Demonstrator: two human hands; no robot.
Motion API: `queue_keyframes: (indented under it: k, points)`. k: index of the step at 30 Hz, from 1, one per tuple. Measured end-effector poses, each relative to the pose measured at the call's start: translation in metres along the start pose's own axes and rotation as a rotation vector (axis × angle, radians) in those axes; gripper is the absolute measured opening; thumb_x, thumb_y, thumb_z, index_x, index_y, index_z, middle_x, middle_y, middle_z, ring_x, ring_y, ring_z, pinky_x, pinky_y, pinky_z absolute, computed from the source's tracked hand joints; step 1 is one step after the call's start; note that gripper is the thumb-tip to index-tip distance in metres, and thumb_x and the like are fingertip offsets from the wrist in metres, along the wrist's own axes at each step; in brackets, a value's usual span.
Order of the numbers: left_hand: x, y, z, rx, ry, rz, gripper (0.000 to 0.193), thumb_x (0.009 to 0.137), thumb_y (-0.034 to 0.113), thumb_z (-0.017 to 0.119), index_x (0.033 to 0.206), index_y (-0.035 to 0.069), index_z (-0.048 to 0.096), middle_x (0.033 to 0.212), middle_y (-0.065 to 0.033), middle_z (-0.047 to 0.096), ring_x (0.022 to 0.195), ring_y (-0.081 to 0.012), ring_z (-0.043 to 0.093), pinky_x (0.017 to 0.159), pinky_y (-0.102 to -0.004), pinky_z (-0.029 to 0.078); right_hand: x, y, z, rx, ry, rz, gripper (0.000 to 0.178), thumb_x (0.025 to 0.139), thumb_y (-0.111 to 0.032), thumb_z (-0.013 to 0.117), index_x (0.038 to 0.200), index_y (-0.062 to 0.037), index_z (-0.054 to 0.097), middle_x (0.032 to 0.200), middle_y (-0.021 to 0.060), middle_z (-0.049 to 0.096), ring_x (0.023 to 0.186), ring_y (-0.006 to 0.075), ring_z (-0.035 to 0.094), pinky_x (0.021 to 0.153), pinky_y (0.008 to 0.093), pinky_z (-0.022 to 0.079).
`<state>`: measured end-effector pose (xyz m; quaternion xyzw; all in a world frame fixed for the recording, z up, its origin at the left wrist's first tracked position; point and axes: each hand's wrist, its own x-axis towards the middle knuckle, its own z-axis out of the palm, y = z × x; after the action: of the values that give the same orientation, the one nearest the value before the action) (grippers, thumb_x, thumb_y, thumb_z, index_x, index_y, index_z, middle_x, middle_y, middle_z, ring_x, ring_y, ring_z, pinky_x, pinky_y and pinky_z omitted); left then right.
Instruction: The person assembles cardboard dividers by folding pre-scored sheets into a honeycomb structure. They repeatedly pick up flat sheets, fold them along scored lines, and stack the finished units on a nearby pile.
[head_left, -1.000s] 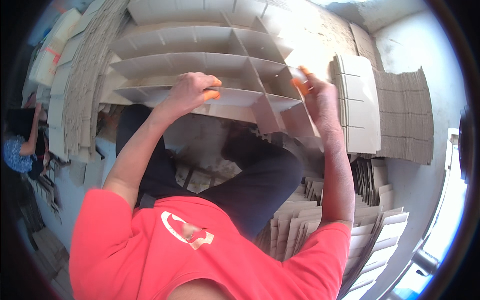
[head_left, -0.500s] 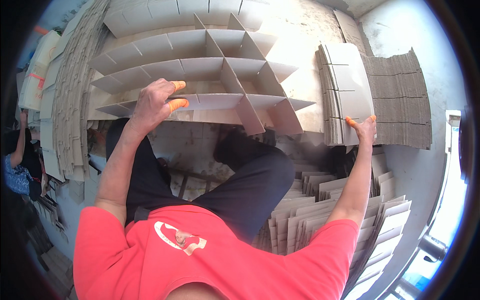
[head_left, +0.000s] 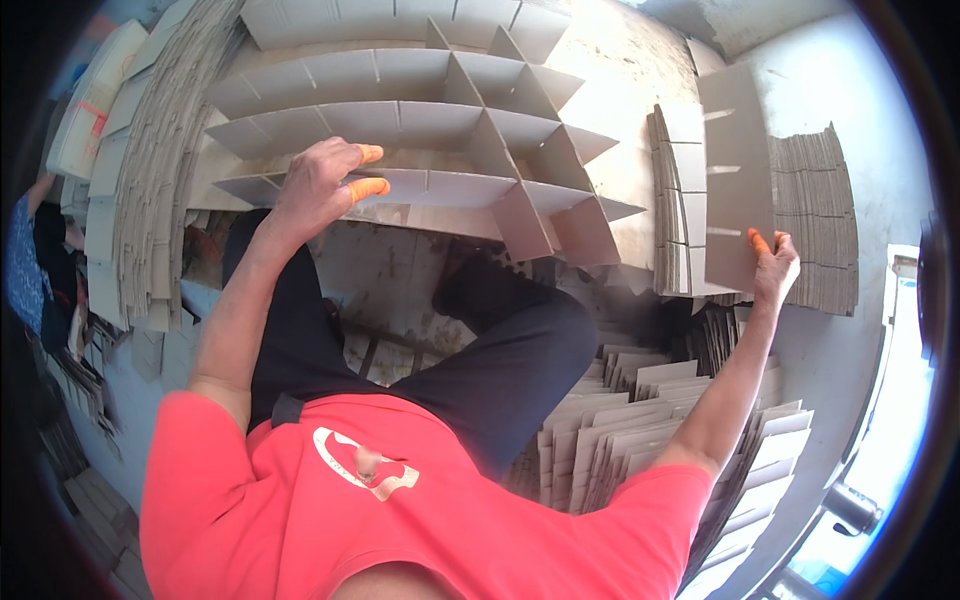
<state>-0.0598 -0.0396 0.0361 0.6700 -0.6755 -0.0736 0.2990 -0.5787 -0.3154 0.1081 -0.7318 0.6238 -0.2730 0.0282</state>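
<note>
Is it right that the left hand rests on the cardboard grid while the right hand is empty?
Not quite. In the head view the left hand does rest on the cardboard grid, but the right hand is not empty: it holds a slotted cardboard strip.

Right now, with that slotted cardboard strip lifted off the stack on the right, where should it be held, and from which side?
Hold the slotted cardboard strip at its near bottom end, coming from below, as the right hand does now. Its slits open on the right edge and sit higher up, so the plain lower end probably gives the firmest pinch and leaves the slits free.
</note>
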Motion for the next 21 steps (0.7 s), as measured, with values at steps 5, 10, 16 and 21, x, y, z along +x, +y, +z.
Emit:
queue_keyframes:
  k: [5,10,16,21]
  points:
    - [-0.008,-0.004,0.007,-0.026,0.005,0.001,0.036,0.073,0.020,0.074,0.102,0.002,0.066,0.087,-0.0125,0.066,0.082,-0.0281,0.061,0.074,-0.0379,0.048,-0.040,-0.153,-0.005,0.584,-0.181,-0.220,0.037,0.088,-0.005,0.065,0.123,-0.0014,0.056,0.089,0.0027,0.066,0.076,0.0055,0.057,0.071,0.0194,0.047]
    - [-0.011,-0.010,0.014,-0.006,-0.002,-0.059,0.024,0.075,0.017,0.071,0.096,0.006,0.068,0.073,-0.0092,0.062,0.073,-0.0262,0.060,0.067,-0.0390,0.047,-0.099,-0.265,0.026,0.813,-0.502,-0.241,0.060,0.084,0.004,0.064,0.139,0.0022,0.039,0.116,0.0117,0.064,0.101,0.0068,0.055,0.088,0.0227,0.045]
    - [-0.011,-0.013,0.019,-0.002,0.086,-0.006,0.014,0.076,0.017,0.070,0.084,0.006,0.068,0.068,-0.0109,0.061,0.067,-0.0294,0.060,0.061,-0.0407,0.047,-0.120,-0.313,0.066,0.628,-0.534,-0.447,0.062,0.083,0.004,0.064,0.140,-0.0002,0.039,0.102,0.0119,0.068,0.092,0.0097,0.060,0.083,0.0226,0.047]
    - [-0.010,-0.015,0.019,0.017,0.077,0.012,0.015,0.075,0.017,0.071,0.083,0.004,0.068,0.069,-0.0123,0.062,0.069,-0.0312,0.061,0.061,-0.0415,0.047,-0.122,-0.323,0.084,0.453,-0.564,-0.564,0.062,0.083,0.003,0.063,0.139,0.0004,0.037,0.091,0.0242,0.065,0.079,0.0220,0.067,0.074,0.0284,0.051]
